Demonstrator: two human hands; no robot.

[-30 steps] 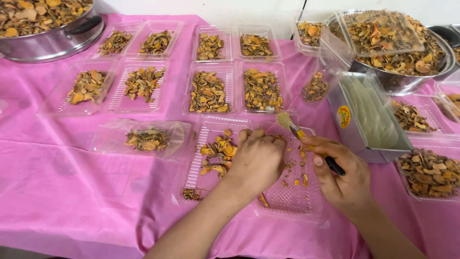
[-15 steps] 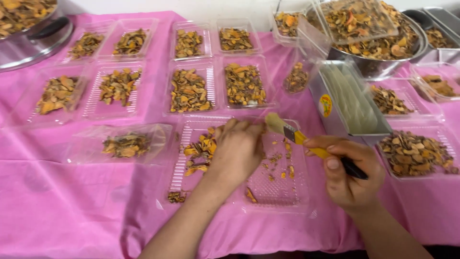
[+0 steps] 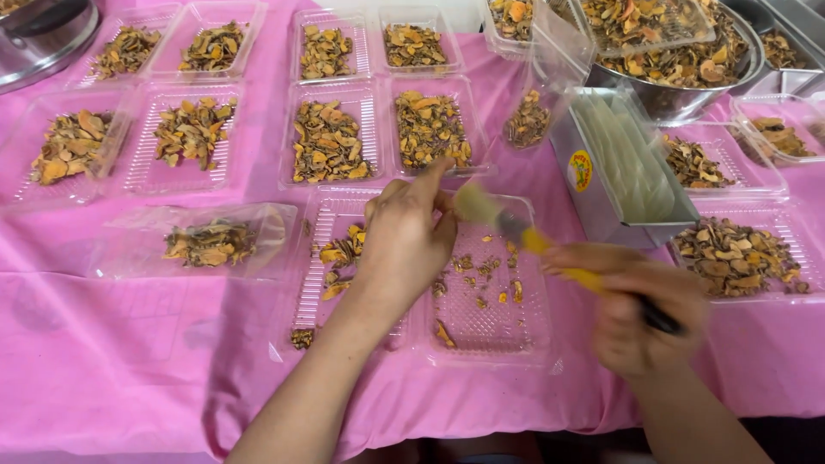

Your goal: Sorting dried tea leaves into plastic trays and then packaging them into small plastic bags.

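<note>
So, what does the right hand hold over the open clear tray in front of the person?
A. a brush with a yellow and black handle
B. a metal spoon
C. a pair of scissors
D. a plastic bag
A: the right hand grips a brush with a yellow and black handle, its pale bristle end over the clear tray, beside the left hand.

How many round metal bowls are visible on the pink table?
2. One round metal bowl sits at the far left corner, cut by the frame edge; the other at the far right, heaped with dried slices. More may be out of view.
</note>
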